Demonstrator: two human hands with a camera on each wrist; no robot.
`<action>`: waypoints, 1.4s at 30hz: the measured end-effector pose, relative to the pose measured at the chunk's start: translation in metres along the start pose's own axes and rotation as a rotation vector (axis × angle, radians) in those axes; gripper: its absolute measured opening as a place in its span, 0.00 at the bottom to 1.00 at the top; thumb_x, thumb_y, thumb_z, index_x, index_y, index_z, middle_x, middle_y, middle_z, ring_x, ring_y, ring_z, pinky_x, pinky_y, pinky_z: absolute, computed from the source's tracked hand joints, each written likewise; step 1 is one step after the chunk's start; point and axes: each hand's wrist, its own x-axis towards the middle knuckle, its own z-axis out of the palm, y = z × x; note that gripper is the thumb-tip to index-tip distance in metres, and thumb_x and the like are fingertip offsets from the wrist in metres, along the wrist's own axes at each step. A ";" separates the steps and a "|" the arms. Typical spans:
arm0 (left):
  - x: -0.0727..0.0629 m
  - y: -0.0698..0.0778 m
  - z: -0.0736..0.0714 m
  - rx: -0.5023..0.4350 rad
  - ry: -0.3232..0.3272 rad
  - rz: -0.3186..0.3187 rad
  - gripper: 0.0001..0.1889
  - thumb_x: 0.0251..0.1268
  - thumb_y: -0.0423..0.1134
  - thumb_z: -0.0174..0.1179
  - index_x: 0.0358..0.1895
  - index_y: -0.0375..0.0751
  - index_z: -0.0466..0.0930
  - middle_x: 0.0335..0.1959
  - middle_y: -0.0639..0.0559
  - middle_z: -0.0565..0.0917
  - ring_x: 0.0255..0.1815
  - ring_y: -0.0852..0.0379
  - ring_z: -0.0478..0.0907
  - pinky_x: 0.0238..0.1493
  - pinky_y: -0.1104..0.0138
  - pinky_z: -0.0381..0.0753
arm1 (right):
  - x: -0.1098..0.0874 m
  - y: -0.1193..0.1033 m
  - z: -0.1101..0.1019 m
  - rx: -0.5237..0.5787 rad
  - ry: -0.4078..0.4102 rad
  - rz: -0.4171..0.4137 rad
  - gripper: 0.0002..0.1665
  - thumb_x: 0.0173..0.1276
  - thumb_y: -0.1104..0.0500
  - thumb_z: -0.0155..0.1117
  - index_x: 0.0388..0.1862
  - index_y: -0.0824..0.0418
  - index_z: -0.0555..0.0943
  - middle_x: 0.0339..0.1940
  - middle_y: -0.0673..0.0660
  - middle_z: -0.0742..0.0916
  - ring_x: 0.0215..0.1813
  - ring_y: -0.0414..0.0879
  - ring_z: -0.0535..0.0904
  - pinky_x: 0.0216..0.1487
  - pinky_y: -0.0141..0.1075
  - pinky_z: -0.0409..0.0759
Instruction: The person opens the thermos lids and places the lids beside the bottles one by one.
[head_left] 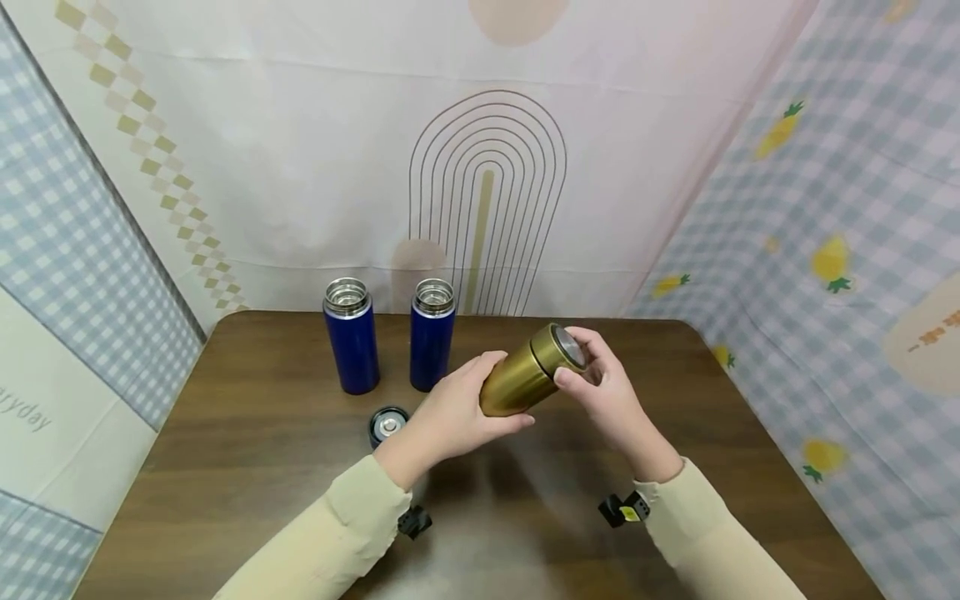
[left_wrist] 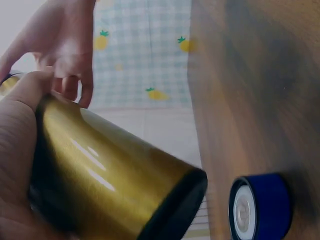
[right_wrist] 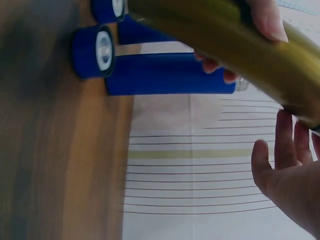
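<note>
A gold thermos bottle [head_left: 516, 385] is held tilted above the table, its lid end up and to the right. My left hand [head_left: 456, 414] grips the body near its base, fingers on the far side. At the upper end, the thumb and fingers of my right hand [head_left: 613, 398] pinch the gold lid [head_left: 550, 350], which sits on the bottle with a dark ring below it. In the left wrist view the dark base [left_wrist: 175, 207] of the thermos faces the camera.
Two blue thermos bottles, one at left [head_left: 352, 346] and one beside it [head_left: 432, 342], stand uncapped at the back of the wooden table [head_left: 247, 467]. Blue caps [right_wrist: 87, 52] lie inner side up in front of them. Patterned cloth hangs behind and at both sides.
</note>
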 end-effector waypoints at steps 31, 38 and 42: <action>-0.036 -0.033 -0.030 0.573 0.130 0.174 0.42 0.41 0.53 0.77 0.63 0.46 0.70 0.46 0.47 0.78 0.44 0.46 0.76 0.48 0.53 0.74 | 0.001 0.027 0.030 -0.188 -0.189 0.182 0.33 0.66 0.58 0.67 0.67 0.57 0.66 0.52 0.60 0.77 0.45 0.54 0.81 0.44 0.43 0.81; -0.037 -0.033 -0.030 0.656 0.183 0.246 0.42 0.37 0.51 0.79 0.61 0.44 0.72 0.45 0.44 0.78 0.44 0.43 0.76 0.47 0.52 0.74 | 0.001 0.033 0.035 -0.094 -0.195 0.332 0.30 0.67 0.54 0.66 0.65 0.55 0.67 0.51 0.63 0.76 0.41 0.58 0.80 0.41 0.47 0.82; -0.038 -0.035 -0.030 0.651 0.155 0.245 0.43 0.35 0.50 0.80 0.61 0.44 0.72 0.45 0.45 0.78 0.45 0.44 0.76 0.48 0.52 0.74 | 0.000 0.034 0.036 -0.058 -0.194 0.386 0.32 0.66 0.53 0.67 0.65 0.57 0.66 0.53 0.64 0.75 0.42 0.61 0.80 0.42 0.49 0.81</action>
